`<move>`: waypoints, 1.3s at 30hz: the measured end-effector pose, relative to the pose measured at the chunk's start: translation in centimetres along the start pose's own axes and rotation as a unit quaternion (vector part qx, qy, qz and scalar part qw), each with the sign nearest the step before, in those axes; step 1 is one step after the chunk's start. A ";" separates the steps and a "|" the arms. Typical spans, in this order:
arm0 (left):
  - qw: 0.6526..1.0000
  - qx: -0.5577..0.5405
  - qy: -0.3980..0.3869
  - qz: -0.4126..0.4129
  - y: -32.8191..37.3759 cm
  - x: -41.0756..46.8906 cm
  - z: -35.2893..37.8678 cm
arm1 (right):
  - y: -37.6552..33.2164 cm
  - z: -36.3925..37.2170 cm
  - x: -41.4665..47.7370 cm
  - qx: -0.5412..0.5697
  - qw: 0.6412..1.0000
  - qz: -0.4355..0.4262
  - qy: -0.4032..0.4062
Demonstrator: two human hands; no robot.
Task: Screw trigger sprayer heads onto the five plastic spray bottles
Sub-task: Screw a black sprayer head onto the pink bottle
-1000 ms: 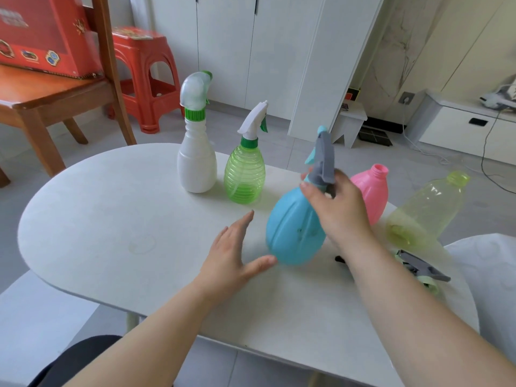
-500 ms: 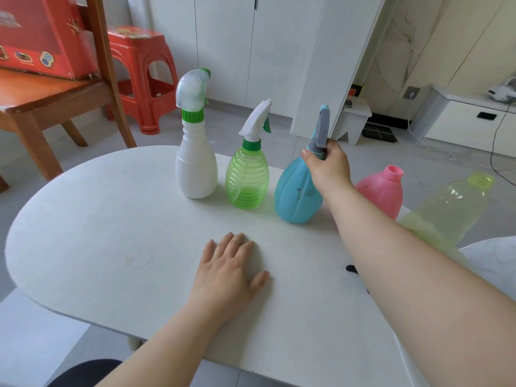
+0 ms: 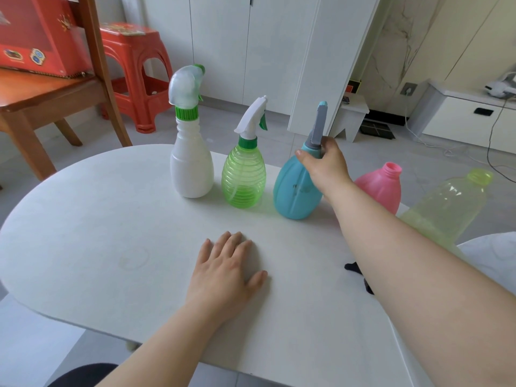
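The blue bottle (image 3: pixel 293 191) stands upright near the far edge of the tabletop (image 3: pixel 111 233). It is a plump, opaque plastic bulb with shallow lengthwise grooves. A slim grey sprayer head (image 3: pixel 318 129) with a teal tip rises from its teal collar. The right hand (image 3: pixel 325 163) grips the blue bottle at the neck, with its fingers curled round the collar and the thumb pressed on the collar's left side.

Just left of the blue bottle stands a translucent green bottle (image 3: pixel 243 180). It is egg-shaped and ringed with fine horizontal ribs, and it carries a white trigger head on a green collar. Further left again is a smooth, matte white bottle (image 3: pixel 191 169) with a stepped neck, a ridged green collar and a rounded, frosted head.

Just right of the blue bottle, behind the right wrist, is a glossy pink bottle (image 3: pixel 379 188) with a bare threaded neck. Beyond it is a large, clear yellow-green bottle (image 3: pixel 446 208), also uncapped and partly hidden by the forearm. Whether it stands or leans cannot be told.

Nearer the person than the blue bottle, the left hand (image 3: pixel 226 272) lies palm down on the pale, faintly speckled tabletop. Its fingers are straight and close together and the thumb is out to the side. A small black piece (image 3: pixel 352 267) shows from under the right forearm, too hidden to identify.

Far left of the blue bottle, on the floor beyond the tabletop, is a moulded red plastic stool (image 3: pixel 134 65).
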State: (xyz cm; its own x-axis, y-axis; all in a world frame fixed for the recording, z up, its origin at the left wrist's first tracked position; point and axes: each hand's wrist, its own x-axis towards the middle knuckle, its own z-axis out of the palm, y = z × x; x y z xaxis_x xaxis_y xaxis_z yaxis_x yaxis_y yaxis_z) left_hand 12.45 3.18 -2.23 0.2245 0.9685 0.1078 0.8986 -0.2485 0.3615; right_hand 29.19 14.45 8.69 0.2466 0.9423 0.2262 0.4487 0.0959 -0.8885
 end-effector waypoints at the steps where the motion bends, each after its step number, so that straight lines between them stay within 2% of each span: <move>1: 1.000 0.001 -0.002 0.000 0.0 0.0 0.0 | 0.0 -0.1 -0.1 0.002 1.000 0.007 -0.004; 7: 1.000 0.002 -0.007 0.002 0.0 0.0 0.0 | -0.2 -2.5 -1.4 -0.003 0.998 0.053 -0.016; 13: 1.000 0.006 -0.007 0.003 0.3 -0.2 -0.3 | 0.2 -9.0 -5.0 -0.045 0.995 0.057 0.074; 15: 1.000 0.007 -0.003 0.003 0.4 -0.5 -0.4 | 0.6 -11.6 -6.3 -0.098 0.990 0.099 0.032; 18: 1.000 0.007 0.001 0.002 0.6 -1.1 -0.5 | 1.4 -14.0 -8.8 -0.191 0.963 0.179 -0.067; 23: 1.000 0.004 0.005 0.007 0.8 -2.0 -0.6 | 3.2 -13.4 -11.6 -0.318 0.916 0.204 -0.131; 25: 1.000 0.001 0.006 0.010 0.9 -2.3 -0.6 | 3.8 -12.2 -12.2 -0.376 0.894 0.200 -0.141; 33: 1.000 -0.008 0.025 0.010 0.9 -3.2 -0.4 | 5.2 -9.2 -12.7 -0.459 0.859 0.190 -0.123; 35: 0.999 -0.007 0.029 0.012 0.9 -3.1 -0.4 | 5.2 -9.3 -12.6 -0.438 0.869 0.195 -0.124; 39: 0.999 -0.002 0.030 0.009 0.8 -3.0 -0.3 | 5.2 -10.4 -12.2 -0.291 0.930 0.199 -0.105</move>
State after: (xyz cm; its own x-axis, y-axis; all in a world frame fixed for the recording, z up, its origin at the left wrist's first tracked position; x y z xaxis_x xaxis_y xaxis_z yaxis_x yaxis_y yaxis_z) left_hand 12.40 0.03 -1.94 0.2179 0.9610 0.1703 0.8927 -0.2668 0.3631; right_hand 37.47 0.09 5.48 0.3463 0.9137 -0.2126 0.7613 -0.4062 -0.5054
